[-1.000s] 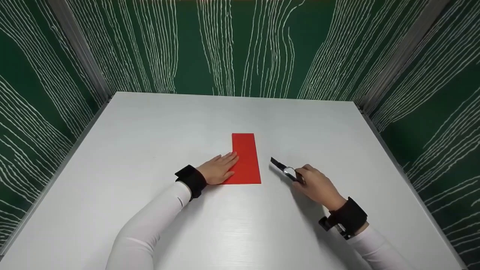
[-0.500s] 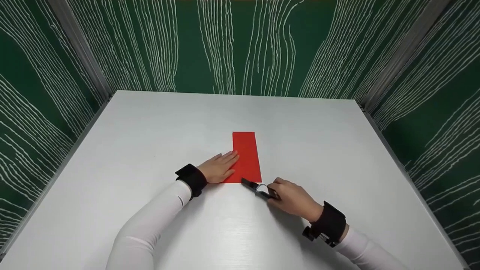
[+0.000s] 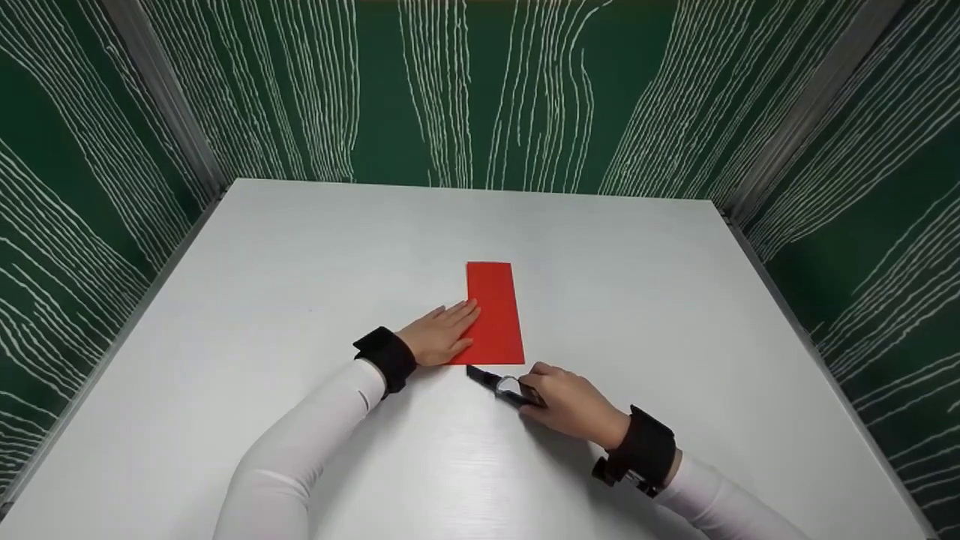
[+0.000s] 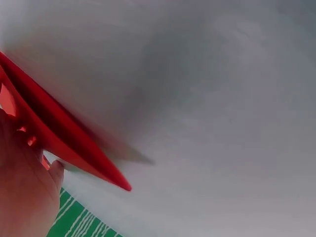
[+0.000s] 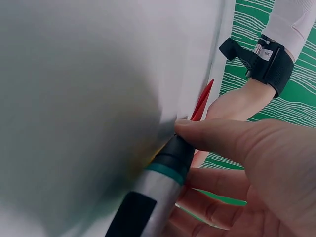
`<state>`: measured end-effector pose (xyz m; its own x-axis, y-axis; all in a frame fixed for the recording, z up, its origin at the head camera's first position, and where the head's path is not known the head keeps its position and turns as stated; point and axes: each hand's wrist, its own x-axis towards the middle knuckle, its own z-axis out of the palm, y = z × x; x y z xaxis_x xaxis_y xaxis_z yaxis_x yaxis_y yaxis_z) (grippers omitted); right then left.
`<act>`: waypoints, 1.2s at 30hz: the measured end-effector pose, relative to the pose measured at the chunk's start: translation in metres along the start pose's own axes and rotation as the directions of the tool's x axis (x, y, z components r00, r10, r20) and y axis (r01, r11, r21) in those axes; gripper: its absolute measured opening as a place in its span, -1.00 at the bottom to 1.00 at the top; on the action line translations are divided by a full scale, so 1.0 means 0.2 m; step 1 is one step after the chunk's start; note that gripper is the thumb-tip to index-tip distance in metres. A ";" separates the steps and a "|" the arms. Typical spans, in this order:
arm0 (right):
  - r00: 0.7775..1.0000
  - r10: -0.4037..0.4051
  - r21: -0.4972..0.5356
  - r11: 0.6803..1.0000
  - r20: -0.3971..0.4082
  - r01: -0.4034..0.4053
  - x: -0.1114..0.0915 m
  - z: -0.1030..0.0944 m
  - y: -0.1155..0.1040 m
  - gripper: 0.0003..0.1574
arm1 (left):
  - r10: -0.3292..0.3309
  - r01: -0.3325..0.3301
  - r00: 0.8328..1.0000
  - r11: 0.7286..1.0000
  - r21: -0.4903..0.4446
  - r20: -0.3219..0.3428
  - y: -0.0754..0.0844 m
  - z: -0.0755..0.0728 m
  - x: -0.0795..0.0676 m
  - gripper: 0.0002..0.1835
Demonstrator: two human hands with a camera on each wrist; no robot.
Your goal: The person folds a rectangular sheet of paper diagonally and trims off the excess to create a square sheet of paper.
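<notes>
A red folded sheet of paper (image 3: 496, 322) lies near the middle of the white table. My left hand (image 3: 437, 339) lies flat over its lower left side, fingers stretched onto the red. In the left wrist view the sheet's layers (image 4: 74, 143) gape apart along one edge. Just off the near edge, my right hand (image 3: 574, 403) grips a slim dark tool (image 3: 484, 376) with a slanted black tip pointing left. The right wrist view shows this tool's silver barrel (image 5: 158, 185), teal ring and black end, with the thumb resting on that end. Its exact kind cannot be told.
Green panels (image 3: 405, 90) with wavy white lines stand behind and at both sides of the white tabletop (image 3: 322, 247). Grey metal posts (image 3: 169, 94) rise at the far corners. Black bands (image 3: 643, 450) wrap both wrists.
My right hand has carried the dark tool left and toward me, from right of the paper, past its near right corner, to just below its near edge. My left hand has stayed put.
</notes>
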<state>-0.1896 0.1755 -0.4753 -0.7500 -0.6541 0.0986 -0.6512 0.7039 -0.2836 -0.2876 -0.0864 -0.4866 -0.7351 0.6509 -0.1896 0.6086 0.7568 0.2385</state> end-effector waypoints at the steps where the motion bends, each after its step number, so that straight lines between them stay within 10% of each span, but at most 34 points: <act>1: 1.000 0.003 -0.001 1.000 0.002 -0.003 0.00 0.00 0.00 -0.80 | 0.000 0.000 1.000 1.000 -0.002 -0.001 0.00 0.00 0.00 -0.33; 36: 0.999 0.022 -0.014 1.000 -0.028 -0.022 0.03 0.03 -0.01 -0.77 | -0.046 0.045 0.999 0.998 -0.047 -0.009 0.06 0.03 0.04 -0.24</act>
<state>-0.1921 0.1696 -0.4804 -0.7671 -0.6305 0.1186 -0.6358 0.7222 -0.2723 -0.2845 -0.0708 -0.4900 -0.7647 0.6151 -0.1920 0.5602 0.7818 0.2739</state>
